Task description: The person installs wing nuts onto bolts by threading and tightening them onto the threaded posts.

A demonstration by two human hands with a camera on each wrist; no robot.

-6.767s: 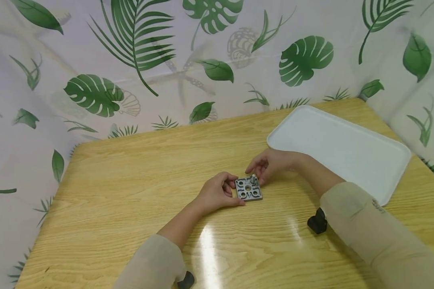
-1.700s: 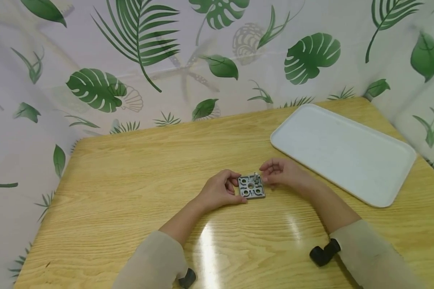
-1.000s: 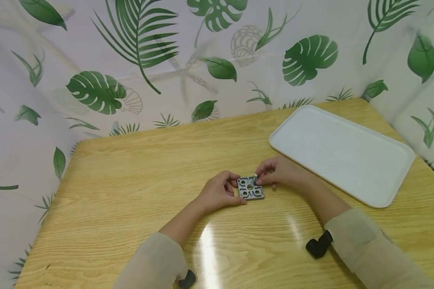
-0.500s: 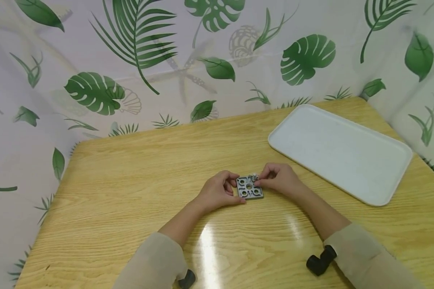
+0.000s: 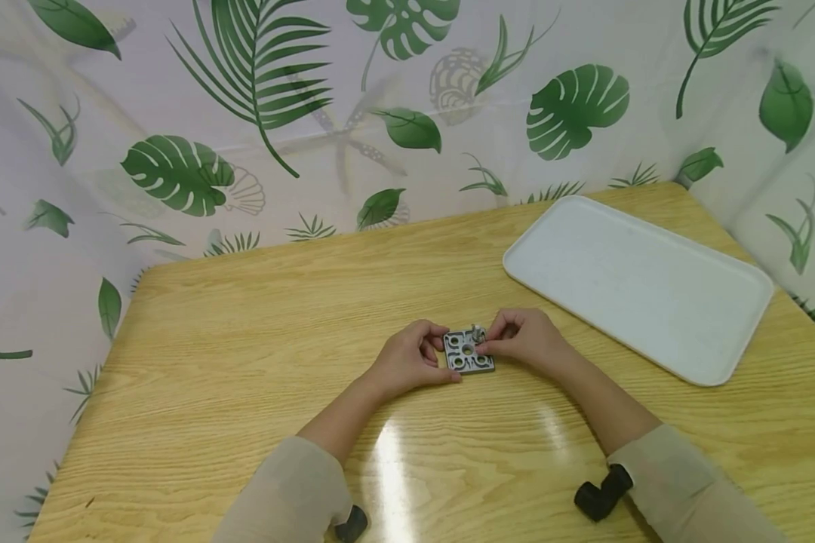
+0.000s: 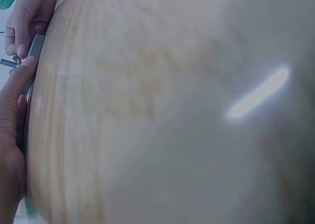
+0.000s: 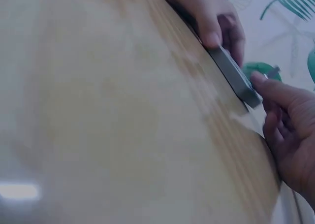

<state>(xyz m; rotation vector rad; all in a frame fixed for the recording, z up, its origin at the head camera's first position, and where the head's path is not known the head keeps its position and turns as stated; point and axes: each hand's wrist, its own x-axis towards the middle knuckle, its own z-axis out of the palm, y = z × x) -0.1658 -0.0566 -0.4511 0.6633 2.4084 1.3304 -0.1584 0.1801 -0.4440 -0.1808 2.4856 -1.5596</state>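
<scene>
A square grey metal plate point(image 5: 469, 362) with several round holes lies on the wooden table, its edge visible in the right wrist view. A small metal bolt point(image 5: 476, 332) stands up at its far right corner, slightly tilted. My left hand point(image 5: 407, 360) grips the plate's left side, thumb along the near edge and fingers at the far edge. From the right, my right hand point(image 5: 526, 339) pinches the bolt low down, near the plate's surface. Those fingertips cover the bolt's lower part, so its seat in the hole is hidden.
A white rectangular tray point(image 5: 641, 283) lies at the back right of the wooden table point(image 5: 258, 324). A leaf-printed cloth point(image 5: 353, 113) hangs behind and at the sides. Black wrist mounts point(image 5: 601, 494) stick out from the sleeves.
The right hand, apart from the bolt earlier, has come left onto it and now pinches its base. The bolt leaned over half a second ago and now stands more upright. The left hand keeps its hold.
</scene>
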